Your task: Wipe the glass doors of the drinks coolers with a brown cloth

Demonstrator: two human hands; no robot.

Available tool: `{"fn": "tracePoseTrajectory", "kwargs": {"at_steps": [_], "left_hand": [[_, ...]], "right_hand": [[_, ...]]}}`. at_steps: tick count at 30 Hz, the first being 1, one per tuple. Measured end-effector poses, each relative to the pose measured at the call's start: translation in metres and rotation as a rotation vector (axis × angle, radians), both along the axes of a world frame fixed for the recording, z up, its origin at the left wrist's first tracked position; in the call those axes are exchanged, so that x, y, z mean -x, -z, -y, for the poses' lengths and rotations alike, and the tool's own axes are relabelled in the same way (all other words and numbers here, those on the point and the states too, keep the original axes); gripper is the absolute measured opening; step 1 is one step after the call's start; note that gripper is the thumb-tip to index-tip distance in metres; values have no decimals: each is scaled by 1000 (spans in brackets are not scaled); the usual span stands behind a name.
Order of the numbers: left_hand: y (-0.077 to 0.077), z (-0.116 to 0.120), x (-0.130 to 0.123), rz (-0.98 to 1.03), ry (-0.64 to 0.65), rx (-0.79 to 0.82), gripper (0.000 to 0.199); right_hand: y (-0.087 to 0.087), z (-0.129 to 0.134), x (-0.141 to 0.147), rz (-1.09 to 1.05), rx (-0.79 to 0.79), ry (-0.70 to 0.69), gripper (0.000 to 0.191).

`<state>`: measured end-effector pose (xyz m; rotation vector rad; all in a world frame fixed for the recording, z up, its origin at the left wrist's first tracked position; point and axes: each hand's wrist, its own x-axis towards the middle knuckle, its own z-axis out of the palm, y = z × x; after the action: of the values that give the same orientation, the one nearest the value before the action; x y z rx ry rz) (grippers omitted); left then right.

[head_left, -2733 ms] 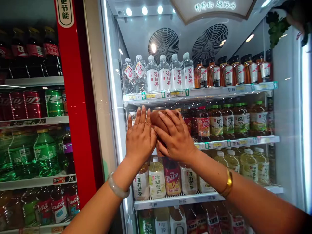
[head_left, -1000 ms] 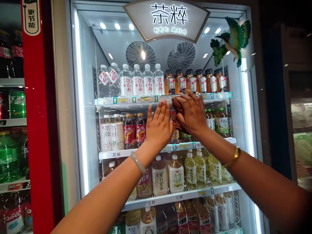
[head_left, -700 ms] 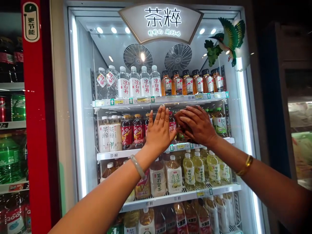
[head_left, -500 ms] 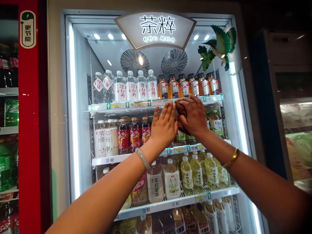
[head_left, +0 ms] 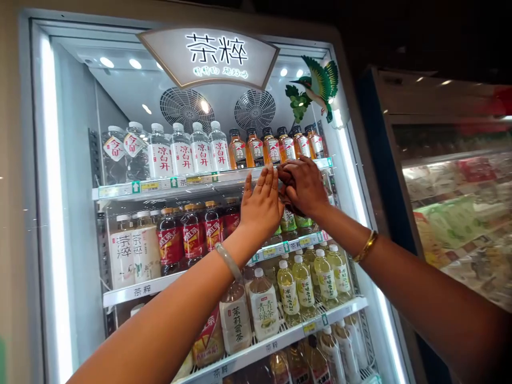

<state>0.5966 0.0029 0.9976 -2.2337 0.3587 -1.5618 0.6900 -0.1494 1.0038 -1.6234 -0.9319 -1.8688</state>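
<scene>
Since half a second ago, my view has swung right: the red cabinet is out of frame and both hands sit farther right along the amber bottles [head_left: 272, 148]. My left hand [head_left: 262, 205] is flat, back toward me, fingers extended and slightly parted; nothing visible held. My right hand [head_left: 307, 185] is just beside it, fingers bent and close together. Its palm side is hidden, so I cannot tell whether it pinches anything. A dark brown shape [head_left: 285, 175] shows between the hands: reflection or object, undetermined.

The glass-fronted drinks cooler [head_left: 30, 160] is directly before me; fingertip contact with the glass cannot be told. Fingers overlap the top shelf's label strip [head_left: 224, 176]. Green-tea bottles [head_left: 288, 220] show behind and below the hands. Pale bangle [head_left: 229, 260] on left wrist, gold bangle [head_left: 366, 246] on right.
</scene>
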Motion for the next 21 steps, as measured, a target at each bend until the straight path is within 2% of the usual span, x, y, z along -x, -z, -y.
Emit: {"fn": "tracePoseTrajectory", "kwargs": {"at_steps": [3, 6, 8, 9, 11, 13, 15, 16, 18, 20, 21], "left_hand": [[1, 10, -9, 7, 10, 14, 69], [17, 9, -14, -16, 24, -135, 69], [24, 8, -17, -36, 20, -221, 69], [24, 10, -19, -44, 15, -235, 68], [15, 20, -26, -45, 4, -218, 66], [1, 35, -33, -32, -3, -182, 65], [-10, 49, -39, -16, -18, -140, 65], [-13, 54, -41, -14, -22, -135, 66], [-11, 59, -44, -27, -12, -174, 66], [-4, 60, -49, -43, 18, -252, 65], [-1, 61, -52, -45, 34, -288, 65]], "right_hand": [[16, 0, -2, 11, -22, -44, 43], [42, 37, -16, 91, 155, 2, 43], [45, 64, -27, 109, 247, 63, 44], [41, 72, -32, 92, 234, 85, 45], [24, 73, -38, 11, 74, 83, 45], [9, 57, -38, -72, -169, 29, 44], [7, 41, -37, -85, -300, -25, 44], [12, 38, -37, -61, -299, -47, 44], [31, 45, -40, 6, -185, -73, 45], [47, 68, -49, 24, -38, -80, 48], [49, 80, -54, 6, -6, -76, 49]]}}
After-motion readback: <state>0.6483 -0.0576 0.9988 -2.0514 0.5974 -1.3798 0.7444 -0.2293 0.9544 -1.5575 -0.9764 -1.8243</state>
